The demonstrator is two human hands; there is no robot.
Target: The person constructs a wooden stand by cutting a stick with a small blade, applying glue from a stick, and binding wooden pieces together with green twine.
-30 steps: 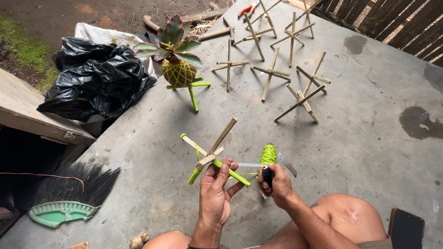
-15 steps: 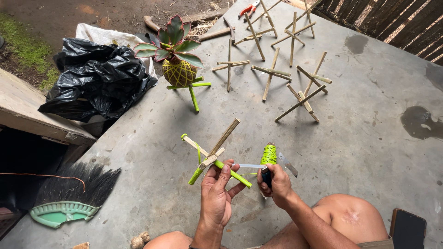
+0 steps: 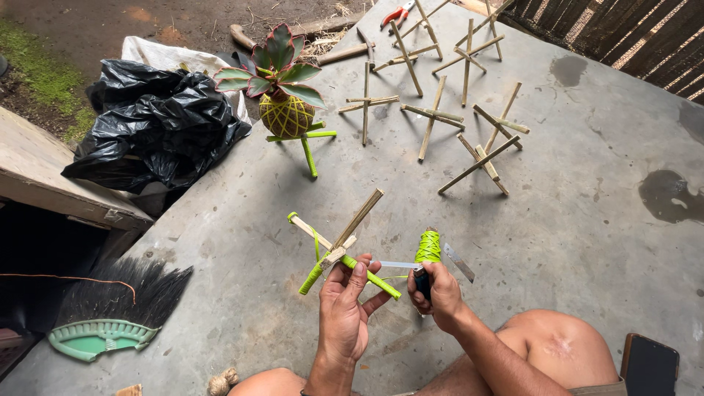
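Note:
My left hand [image 3: 345,308] grips a tripod of crossed bamboo sticks [image 3: 341,246] at its joint; two of its legs are wrapped in bright green string, one is bare. My right hand [image 3: 438,293] holds a small knife [image 3: 402,265] by its dark handle, the blade pointing left toward the tripod's joint. Just behind this hand stands a spool of green string [image 3: 428,247] on the concrete floor [image 3: 572,220], and a loose metal blade [image 3: 459,262] lies next to it.
Several bare bamboo tripods [image 3: 480,147] stand farther back. A plant in a green-strung ball [image 3: 282,88] sits on a green tripod. Black plastic bags [image 3: 158,121] lie at left, a green-handled broom [image 3: 110,315] at lower left, a phone [image 3: 649,363] by my knee, red pliers [image 3: 396,13] at the back.

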